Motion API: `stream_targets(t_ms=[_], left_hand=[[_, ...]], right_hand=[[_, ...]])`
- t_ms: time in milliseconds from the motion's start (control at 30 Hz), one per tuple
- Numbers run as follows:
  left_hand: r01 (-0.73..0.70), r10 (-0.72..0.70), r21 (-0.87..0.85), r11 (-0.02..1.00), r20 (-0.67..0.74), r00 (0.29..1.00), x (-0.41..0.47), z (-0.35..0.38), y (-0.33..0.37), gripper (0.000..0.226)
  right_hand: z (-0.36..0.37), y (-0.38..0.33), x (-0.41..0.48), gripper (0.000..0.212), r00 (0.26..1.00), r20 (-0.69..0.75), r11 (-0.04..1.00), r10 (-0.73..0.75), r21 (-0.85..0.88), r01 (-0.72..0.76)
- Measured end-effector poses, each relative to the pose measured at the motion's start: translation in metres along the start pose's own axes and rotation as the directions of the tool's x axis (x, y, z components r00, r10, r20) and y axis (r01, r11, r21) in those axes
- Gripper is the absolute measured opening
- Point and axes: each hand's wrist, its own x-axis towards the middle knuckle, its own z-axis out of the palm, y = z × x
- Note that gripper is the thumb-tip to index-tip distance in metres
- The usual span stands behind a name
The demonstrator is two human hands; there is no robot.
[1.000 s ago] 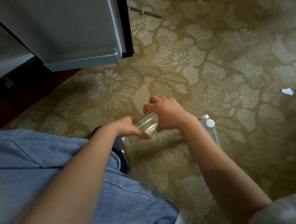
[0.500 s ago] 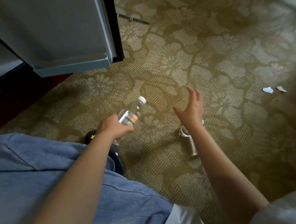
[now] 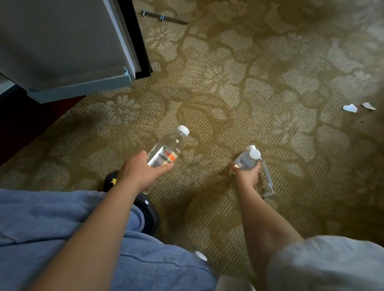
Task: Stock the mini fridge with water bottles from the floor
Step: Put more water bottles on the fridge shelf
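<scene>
My left hand [image 3: 141, 170] grips a clear water bottle [image 3: 169, 148] with a white cap and a red-and-white label, held above the patterned carpet with its cap pointing up and to the right. My right hand [image 3: 247, 174] is curled round a second clear bottle [image 3: 247, 158], white cap toward the camera, low over the carpet. A third clear bottle [image 3: 266, 181] lies on the carpet just right of that hand. The open mini fridge door [image 3: 70, 40] fills the upper left; the fridge's inside is out of view.
My knee in blue denim [image 3: 57, 230] fills the lower left, with a black shoe [image 3: 145, 205] beside it. A thin metal rod [image 3: 164, 17] lies on the carpet beyond the door. Two white paper scraps [image 3: 350, 108] lie at the right.
One second ago both hands held one bottle together. My left hand then lifted it away alone, and my right hand dropped from open above the floor bottles to gripping one.
</scene>
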Motion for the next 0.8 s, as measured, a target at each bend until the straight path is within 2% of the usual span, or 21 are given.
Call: stream_targets(t_ms=[100, 200, 333, 400, 500, 533, 667, 800], left_hand=[[-0.005, 0.006, -0.029, 1.000, 0.018, 1.000, 0.003, 0.000, -0.004, 0.048], [0.018, -0.017, -0.088, 0.996, 0.012, 1.000, 0.005, 0.002, -0.005, 0.050], [0.049, -0.047, -0.144, 0.988, 0.017, 0.999, 0.001, 0.001, 0.003, 0.051], [0.060, -0.057, -0.199, 0.978, 0.023, 0.998, -0.004, -0.002, 0.009, 0.059], [0.077, -0.093, -0.321, 0.944, -0.035, 0.995, -0.011, -0.008, 0.017, 0.084], [0.084, -0.114, -0.370, 0.925, -0.059, 0.992, -0.014, -0.012, 0.019, 0.087], [0.064, -0.170, -0.543, 0.837, -0.149, 0.974, -0.022, -0.032, 0.021, 0.075], [-0.004, -0.220, -0.679, 0.735, -0.243, 0.945, -0.031, -0.059, 0.013, 0.071]], right_hand=[[0.003, -0.008, 0.002, 0.061, 0.998, -0.039, 0.998, 0.048, 0.049, -0.046], [0.004, -0.012, -0.002, 0.055, 0.999, -0.037, 0.999, 0.039, 0.030, -0.038], [0.014, -0.006, -0.015, 0.049, 0.997, 0.080, 0.995, -0.014, 0.102, 0.006], [0.022, -0.006, -0.028, 0.050, 0.988, 0.141, 0.987, -0.060, 0.159, 0.037], [0.035, -0.016, -0.054, 0.058, 0.960, 0.242, 0.971, -0.140, 0.223, 0.086], [0.038, -0.021, -0.064, 0.059, 0.945, 0.280, 0.968, -0.167, 0.226, 0.104], [0.051, -0.054, -0.104, 0.041, 0.838, 0.454, 0.948, -0.301, 0.239, 0.212], [0.065, -0.093, -0.148, 0.040, 0.708, 0.583, 0.917, -0.400, 0.264, 0.300]])
